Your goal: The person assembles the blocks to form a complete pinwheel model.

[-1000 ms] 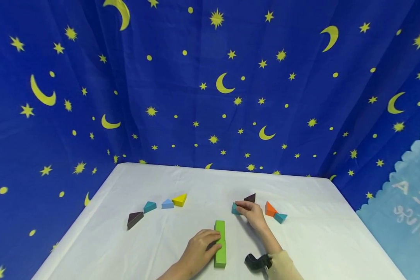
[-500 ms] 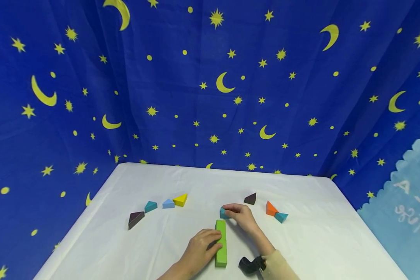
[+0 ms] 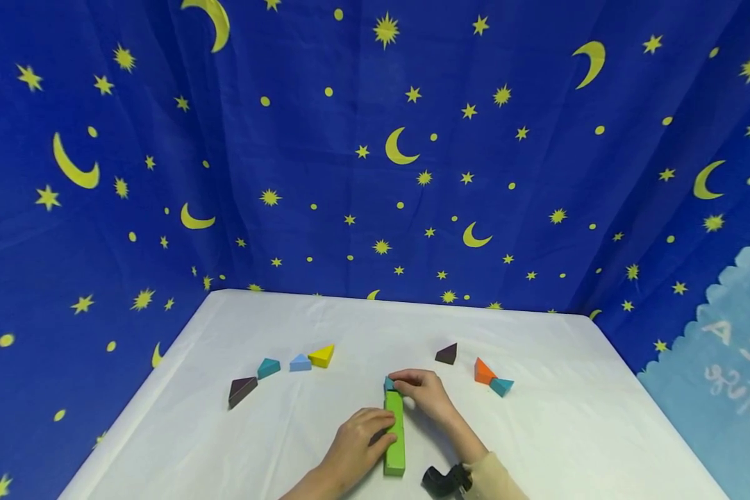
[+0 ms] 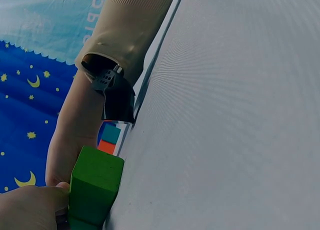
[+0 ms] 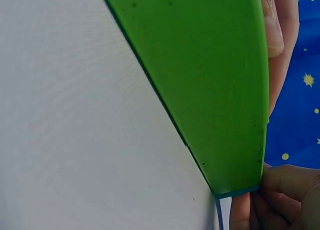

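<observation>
A long green block [image 3: 396, 451] lies lengthwise on the white table, with a seam across it. My left hand [image 3: 353, 444] holds it from the left, fingertips over its top and the thumb nearer its front end. In the left wrist view the thumb meets the edge of the green block [image 4: 97, 185]. My right hand [image 3: 426, 394] pinches a small teal triangular block [image 3: 389, 384] at the far end of the green one. The right wrist view shows a thin teal edge [image 5: 237, 192] flush along that end, between the fingers; most of the teal block is hidden.
At left lie a dark brown triangle [image 3: 243, 392], a teal one [image 3: 268, 368], a light blue one [image 3: 300, 362] and a yellow one [image 3: 321, 355]. At right are a dark brown triangle [image 3: 446, 354], an orange one [image 3: 484, 371] and a teal one [image 3: 502, 387]. A blue curtain [image 3: 375, 173] stands behind.
My right hand has brought the teal block leftward from beside the dark brown triangle to the far end of the green block. My left hand has stayed on the green block.
</observation>
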`<state>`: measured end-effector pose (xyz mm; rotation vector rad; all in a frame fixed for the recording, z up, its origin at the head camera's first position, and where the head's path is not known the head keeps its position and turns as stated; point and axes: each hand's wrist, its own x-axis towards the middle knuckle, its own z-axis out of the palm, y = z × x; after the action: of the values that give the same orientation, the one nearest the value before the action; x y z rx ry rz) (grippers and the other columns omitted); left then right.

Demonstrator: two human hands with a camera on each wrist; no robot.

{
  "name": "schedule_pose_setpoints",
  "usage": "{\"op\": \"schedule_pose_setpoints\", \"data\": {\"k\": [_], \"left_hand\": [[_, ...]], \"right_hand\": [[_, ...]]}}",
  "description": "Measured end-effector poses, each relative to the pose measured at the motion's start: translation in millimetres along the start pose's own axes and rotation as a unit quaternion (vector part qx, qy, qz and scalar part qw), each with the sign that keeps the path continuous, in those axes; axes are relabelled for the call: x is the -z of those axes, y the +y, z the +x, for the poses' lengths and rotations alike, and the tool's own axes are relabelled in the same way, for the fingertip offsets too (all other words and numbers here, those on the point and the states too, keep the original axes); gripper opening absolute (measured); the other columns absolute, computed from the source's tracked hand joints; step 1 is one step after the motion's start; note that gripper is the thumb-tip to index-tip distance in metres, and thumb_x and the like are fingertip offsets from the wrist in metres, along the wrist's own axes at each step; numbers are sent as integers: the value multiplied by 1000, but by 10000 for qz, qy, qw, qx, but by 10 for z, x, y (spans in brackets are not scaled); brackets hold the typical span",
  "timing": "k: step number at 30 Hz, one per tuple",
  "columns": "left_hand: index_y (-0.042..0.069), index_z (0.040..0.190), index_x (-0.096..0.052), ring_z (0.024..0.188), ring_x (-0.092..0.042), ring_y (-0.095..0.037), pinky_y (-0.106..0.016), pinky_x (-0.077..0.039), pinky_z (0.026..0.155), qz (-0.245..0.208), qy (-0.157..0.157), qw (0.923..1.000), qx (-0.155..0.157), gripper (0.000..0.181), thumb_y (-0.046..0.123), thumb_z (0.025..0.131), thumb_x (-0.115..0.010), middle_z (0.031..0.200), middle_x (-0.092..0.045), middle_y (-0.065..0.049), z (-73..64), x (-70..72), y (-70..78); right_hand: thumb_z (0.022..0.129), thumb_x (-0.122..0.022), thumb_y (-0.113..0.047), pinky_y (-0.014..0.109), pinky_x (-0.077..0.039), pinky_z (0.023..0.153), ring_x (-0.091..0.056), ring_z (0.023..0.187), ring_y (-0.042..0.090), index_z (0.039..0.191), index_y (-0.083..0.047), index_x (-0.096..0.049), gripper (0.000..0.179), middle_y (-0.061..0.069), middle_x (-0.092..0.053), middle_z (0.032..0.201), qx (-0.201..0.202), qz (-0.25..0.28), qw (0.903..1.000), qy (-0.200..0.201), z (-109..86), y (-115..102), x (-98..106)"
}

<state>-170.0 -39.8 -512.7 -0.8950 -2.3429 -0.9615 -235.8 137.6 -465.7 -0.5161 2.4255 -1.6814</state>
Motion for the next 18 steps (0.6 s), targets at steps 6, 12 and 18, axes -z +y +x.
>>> {"op": "schedule_pose_setpoints", "data": {"k": [6,12,18], "left_hand": [[5,101,-71,99,-61,-15,-31,-52,84,19,107,9999,-111,21,16,83,-72,105,-68,-2,-1,-11,-21],[6,102,-71,100,-61,-13,-30,-51,84,49,102,9999,-96,21,18,85,-71,106,-67,-1,-6,-18,-32],[5,102,-71,100,-61,-14,-31,-52,84,15,118,9999,-117,21,18,85,-71,106,-67,-1,-4,-25,-30]], "right_hand": [[92,-58,-5,24,-51,75,-65,83,15,107,9,-65,22,21,-67,100,0,105,9999,-22,-26,-26,-15],[91,-60,-6,26,-52,72,-66,80,19,106,9,-65,22,22,-67,97,-6,178,9998,55,-5,57,-31],[89,-65,-10,24,-51,75,-65,84,17,104,2,-69,20,12,-69,97,75,-84,9974,711,99,212,44]]}}
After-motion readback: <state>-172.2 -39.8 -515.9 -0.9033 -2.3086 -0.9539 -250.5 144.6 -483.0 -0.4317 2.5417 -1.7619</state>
